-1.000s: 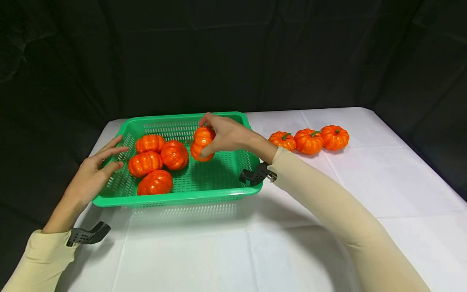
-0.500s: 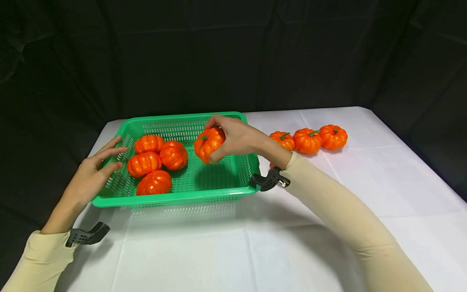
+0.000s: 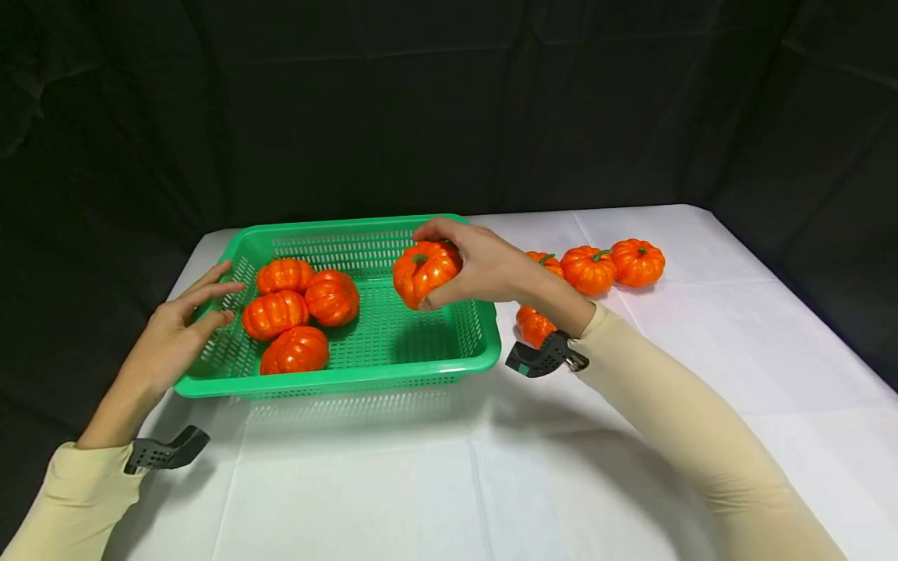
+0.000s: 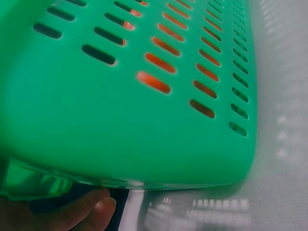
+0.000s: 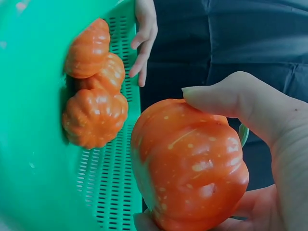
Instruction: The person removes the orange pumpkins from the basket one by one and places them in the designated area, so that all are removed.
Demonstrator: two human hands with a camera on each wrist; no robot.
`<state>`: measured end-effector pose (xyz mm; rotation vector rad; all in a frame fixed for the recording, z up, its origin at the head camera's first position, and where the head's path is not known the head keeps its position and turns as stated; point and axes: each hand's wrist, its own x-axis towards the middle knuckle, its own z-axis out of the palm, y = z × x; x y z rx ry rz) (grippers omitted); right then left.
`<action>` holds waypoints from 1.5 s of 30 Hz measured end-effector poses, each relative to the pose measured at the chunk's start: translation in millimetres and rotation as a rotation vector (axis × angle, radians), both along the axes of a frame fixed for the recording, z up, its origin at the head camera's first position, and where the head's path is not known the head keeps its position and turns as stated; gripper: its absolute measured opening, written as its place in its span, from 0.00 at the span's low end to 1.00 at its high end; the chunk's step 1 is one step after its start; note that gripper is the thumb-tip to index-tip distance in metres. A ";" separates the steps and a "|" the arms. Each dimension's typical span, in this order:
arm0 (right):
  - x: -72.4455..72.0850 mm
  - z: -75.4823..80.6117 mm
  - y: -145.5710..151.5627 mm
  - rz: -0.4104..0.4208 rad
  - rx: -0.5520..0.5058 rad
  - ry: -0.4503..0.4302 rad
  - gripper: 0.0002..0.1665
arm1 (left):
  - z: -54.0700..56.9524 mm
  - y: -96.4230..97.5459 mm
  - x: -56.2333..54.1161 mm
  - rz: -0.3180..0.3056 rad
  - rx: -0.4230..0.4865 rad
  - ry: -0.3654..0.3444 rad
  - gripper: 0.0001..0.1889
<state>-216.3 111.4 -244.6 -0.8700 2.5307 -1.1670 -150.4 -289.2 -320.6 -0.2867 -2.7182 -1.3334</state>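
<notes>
My right hand [image 3: 484,261] grips an orange toy pumpkin [image 3: 424,273] from its right side, thumb and fingers on opposite sides. The pumpkin hangs over the right half of a green plastic basket [image 3: 337,375], its green stem facing up and toward the camera. Close in the right wrist view, the same pumpkin [image 5: 192,163] shows pale yellow specks. At the basket's left end, my left hand [image 3: 171,335] lies at the rim with fingers spread and loosely extended, holding nothing. Several redder-orange pumpkins [image 3: 276,315] sit together in the basket's left half.
On the white tablecloth [image 3: 365,483], right of the basket, a row of small pumpkins [image 3: 588,269] stands toward the back. Another pumpkin [image 3: 535,326] is partly hidden behind my right wrist. A black cloth [image 3: 449,109] hangs behind the table.
My right hand has moved right inside the basket's outline with the pumpkin, which has turned so its stem shows on top. My left hand and the other pumpkins stay put.
</notes>
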 end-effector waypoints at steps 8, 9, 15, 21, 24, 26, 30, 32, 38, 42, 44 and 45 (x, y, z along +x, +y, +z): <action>7.1 -2.9 19.0 -0.043 -0.038 0.027 0.41 | 0.7 -1.3 2.9 0.010 -0.004 -0.015 0.24; 7.9 -3.3 21.5 -0.048 -0.050 0.023 0.41 | 1.3 -1.9 3.5 0.012 -0.006 -0.013 0.24; 14.0 -3.6 38.4 -0.087 -0.087 0.001 0.41 | 0.5 -1.0 2.9 0.010 0.004 -0.015 0.24; 17.1 -4.9 56.1 -0.151 -0.085 -0.006 0.39 | 0.7 -0.6 4.4 0.013 0.004 -0.013 0.24; 19.8 -6.1 65.2 -0.173 -0.080 -0.028 0.38 | 0.8 -1.5 7.0 0.020 -0.002 -0.019 0.24; 21.4 -6.6 72.1 -0.187 -0.085 -0.047 0.37 | 1.0 -1.7 7.7 0.022 -0.002 -0.021 0.24; 25.7 -6.4 89.6 -0.242 -0.091 -0.076 0.37 | 1.2 0.0 4.7 0.014 0.001 -0.016 0.24; 28.4 -6.2 97.9 -0.266 -0.092 -0.081 0.37 | 1.1 0.4 3.7 0.014 0.004 -0.014 0.24; 36.2 -9.4 120.5 -0.302 -0.085 -0.083 0.37 | 0.9 0.4 3.3 0.020 0.008 -0.010 0.24; 38.1 -14.0 134.3 -0.340 -0.059 -0.085 0.38 | 0.6 0.5 3.4 0.019 0.008 -0.009 0.24; 38.7 -16.6 141.7 -0.367 -0.048 -0.088 0.38 | 0.5 0.5 3.8 0.021 0.006 -0.015 0.24; 38.9 -18.3 145.6 -0.374 -0.046 -0.089 0.39 | 0.5 0.5 4.1 0.023 0.006 -0.019 0.24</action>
